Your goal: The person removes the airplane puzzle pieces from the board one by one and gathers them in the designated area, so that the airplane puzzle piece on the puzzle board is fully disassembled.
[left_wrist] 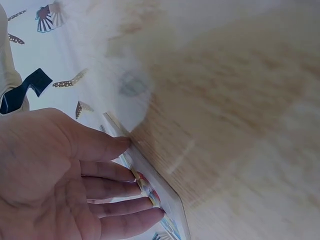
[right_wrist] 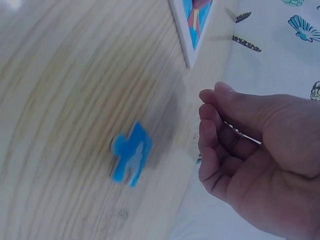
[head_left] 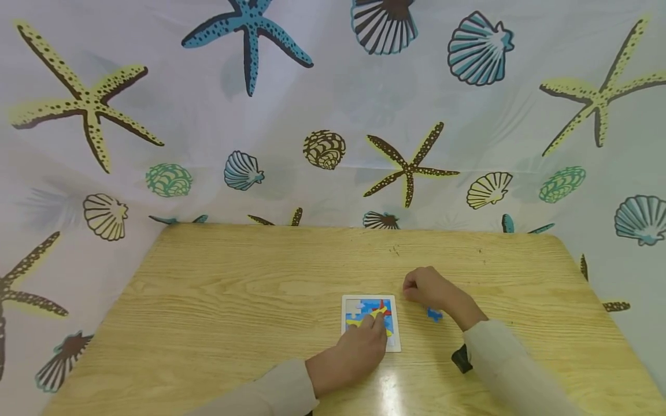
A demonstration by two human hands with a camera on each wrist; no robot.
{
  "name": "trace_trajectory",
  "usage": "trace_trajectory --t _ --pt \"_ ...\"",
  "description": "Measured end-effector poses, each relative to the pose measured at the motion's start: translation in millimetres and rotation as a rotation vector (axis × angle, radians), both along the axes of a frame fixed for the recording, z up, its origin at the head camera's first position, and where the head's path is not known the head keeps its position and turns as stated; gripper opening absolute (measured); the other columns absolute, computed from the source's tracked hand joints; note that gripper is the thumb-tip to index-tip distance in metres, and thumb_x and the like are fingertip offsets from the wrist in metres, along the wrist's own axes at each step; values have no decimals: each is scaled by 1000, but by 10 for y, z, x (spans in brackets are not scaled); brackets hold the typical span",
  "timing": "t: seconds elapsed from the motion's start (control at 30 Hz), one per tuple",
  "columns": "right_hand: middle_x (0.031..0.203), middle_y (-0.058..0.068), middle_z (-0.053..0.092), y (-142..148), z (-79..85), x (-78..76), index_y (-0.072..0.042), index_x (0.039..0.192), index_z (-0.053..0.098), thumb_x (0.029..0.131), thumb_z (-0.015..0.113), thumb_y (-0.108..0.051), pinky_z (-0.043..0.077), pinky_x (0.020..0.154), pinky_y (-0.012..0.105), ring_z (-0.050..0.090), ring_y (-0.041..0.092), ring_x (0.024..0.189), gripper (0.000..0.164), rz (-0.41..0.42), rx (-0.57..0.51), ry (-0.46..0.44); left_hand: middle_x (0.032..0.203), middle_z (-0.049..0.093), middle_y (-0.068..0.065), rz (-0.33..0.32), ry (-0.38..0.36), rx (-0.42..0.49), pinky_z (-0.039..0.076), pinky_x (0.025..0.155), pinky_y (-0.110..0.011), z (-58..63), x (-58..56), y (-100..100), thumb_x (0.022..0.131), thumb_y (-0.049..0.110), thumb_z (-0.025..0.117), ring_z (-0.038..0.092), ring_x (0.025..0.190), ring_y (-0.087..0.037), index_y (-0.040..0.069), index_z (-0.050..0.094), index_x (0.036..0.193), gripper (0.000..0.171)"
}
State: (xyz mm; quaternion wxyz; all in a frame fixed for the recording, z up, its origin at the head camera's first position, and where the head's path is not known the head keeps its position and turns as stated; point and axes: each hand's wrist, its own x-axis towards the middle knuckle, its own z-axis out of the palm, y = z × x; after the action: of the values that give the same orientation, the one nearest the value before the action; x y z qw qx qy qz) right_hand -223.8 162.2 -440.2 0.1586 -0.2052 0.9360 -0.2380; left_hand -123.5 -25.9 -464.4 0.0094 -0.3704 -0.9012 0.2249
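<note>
Touching jigsaw (head_left: pixel 360 319), left grip (head_left: pixel 362 348), loose blue piece (right_wrist: pixel 132 153)

no readable text, labels, brands, numbers or signs in any view

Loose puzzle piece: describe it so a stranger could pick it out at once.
Start with the wooden table, then find the white-framed puzzle on it. In the head view, just right of that frame is a small blue jigsaw piece with a knob and a pale patch. Unlike the pieces set inside the frame, it lies apart, directly on the wood.
</note>
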Motion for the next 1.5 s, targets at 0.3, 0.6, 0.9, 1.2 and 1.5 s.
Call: trace_trajectory --t 0.3,0.6,0.9,1.2,1.5 --pt "80 4 64 -343 -51 -27 -4 83 67 89 63 -6 47 64 24 52 12 70 7 38 -12 50 133 50 0 -3 -8 -12 42 43 -15 48 -22 -13 97 32 50 48 95 -9 13 55 130 39" --pt "81 3 65 -585 -118 -4 -3 84 67 87 65 -4 49 64 23 55 11 69 4 32 -51 -7 144 44 -2 18 -71 -2 44 47 -16 49 -31 11 96 35 52 47 97 -11 12 55 132 43" --pt "88 4 62 -682 -173 24 -6 88 68 81 71 -2 49 67 27 53 14 74 8 15 -39 -38 143 44 -3 11 -33 -17 48 50 -17 2 -26 24 95 37 54 46 96 -11 12 56 129 42" --pt "85 4 64 -695 -203 35 -6 86 68 77 74 0 50 72 30 55 14 76 12 63 -33 15 140 46 -3 -16 36 -68 56 61 -21 -22 -9 39 96 38 52 46 113 -18 14 57 128 40" --pt "84 5 62 -695 -197 33 -5 85 66 76 74 2 48 71 31 53 15 76 14 77 -26 31 133 53 -1 -35 63 -49 55 59 -21 -54 -25 44 96 37 52 46 106 -18 15 60 123 36"
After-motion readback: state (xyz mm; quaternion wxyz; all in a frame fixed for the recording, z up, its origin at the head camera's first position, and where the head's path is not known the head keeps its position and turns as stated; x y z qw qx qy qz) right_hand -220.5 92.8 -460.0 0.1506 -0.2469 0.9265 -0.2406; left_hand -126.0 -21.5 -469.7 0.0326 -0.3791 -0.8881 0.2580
